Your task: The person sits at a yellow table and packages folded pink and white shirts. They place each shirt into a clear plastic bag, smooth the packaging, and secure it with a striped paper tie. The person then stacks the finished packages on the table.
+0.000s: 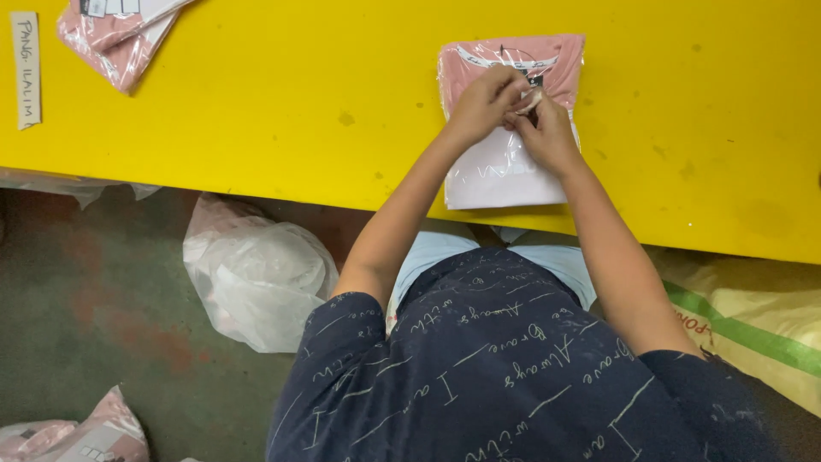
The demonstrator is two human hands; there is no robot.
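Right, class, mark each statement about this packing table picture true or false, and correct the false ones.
1. Both hands, left hand and right hand, meet over the bagged pink garment. True.
2. The table is blue. False: it is yellow.
3. A second pink packet lies at the table's far left corner. True.
4. The crumpled plastic bag sits on the table. False: it lies on the floor.

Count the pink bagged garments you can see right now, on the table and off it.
3: one under both hands at table centre, one at the table's top-left corner, one on the floor at bottom left. More may lie outside the frame.
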